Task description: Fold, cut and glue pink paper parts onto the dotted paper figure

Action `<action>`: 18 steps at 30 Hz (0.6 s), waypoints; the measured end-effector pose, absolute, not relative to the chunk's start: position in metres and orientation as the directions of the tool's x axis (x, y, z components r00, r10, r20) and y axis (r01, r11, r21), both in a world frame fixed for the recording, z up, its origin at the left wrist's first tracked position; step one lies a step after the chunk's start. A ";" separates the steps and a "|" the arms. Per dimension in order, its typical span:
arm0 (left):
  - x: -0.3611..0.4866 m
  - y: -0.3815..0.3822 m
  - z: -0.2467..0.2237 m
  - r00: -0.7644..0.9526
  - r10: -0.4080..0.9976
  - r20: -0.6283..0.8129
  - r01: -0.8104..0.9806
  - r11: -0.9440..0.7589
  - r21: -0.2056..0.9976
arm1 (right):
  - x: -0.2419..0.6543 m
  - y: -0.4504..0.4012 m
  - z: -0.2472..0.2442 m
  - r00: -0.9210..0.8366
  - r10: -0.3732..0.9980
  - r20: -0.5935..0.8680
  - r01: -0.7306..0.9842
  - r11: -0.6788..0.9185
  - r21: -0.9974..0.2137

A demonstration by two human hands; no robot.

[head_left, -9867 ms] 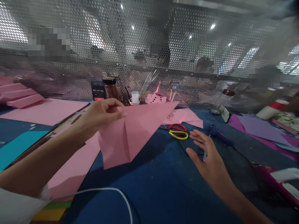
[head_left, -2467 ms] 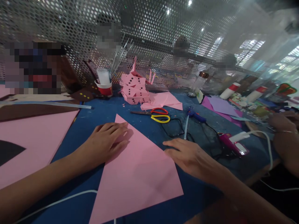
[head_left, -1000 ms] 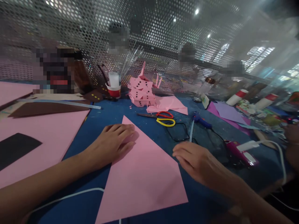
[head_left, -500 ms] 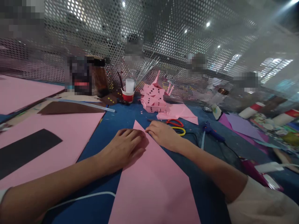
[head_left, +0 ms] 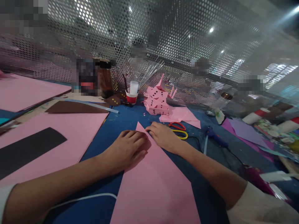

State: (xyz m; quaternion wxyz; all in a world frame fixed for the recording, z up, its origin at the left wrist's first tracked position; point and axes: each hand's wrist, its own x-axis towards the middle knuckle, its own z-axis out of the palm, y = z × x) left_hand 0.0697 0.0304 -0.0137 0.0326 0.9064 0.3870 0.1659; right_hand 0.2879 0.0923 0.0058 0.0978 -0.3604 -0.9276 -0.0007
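Note:
A long sheet of pink paper [head_left: 155, 189], folded to a narrow point at its far end, lies on the blue table in front of me. My left hand [head_left: 130, 148] rests across its left edge, fingers curled and bunched together on the paper. At the right edge, close to the pointed tip, my right hand [head_left: 162, 137] pinches the paper between thumb and bent fingers. My fingertips are partly hidden. Just beyond the right hand lie scissors [head_left: 181, 134] with one red and one yellow handle loop; their blades are mostly out of sight behind the hand.
A pink folded-paper model [head_left: 156, 101] with black dots stands at the back. Left of it are a red-and-white cup [head_left: 132, 98] and a brown jar [head_left: 106, 79]. A blue glue gun [head_left: 216, 138] lies right; pink boards [head_left: 88, 133] lie left. A perforated metal screen [head_left: 163, 40] rises behind.
The whole view has shifted slightly, so things sit a little farther right in the picture. Both hands keep almost the same place on the pink paper.

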 end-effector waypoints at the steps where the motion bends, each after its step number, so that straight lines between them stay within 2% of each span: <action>1: 0.070 0.031 -0.014 0.643 0.713 0.279 0.692 -0.698 0.185 | 0.287 0.093 0.006 -0.720 0.670 0.182 0.670 0.739 -0.069; 18: 0.070 0.031 -0.015 0.635 0.720 0.281 0.697 -0.690 0.194 | 0.270 0.103 0.011 -0.679 0.725 0.118 0.723 0.688 -0.069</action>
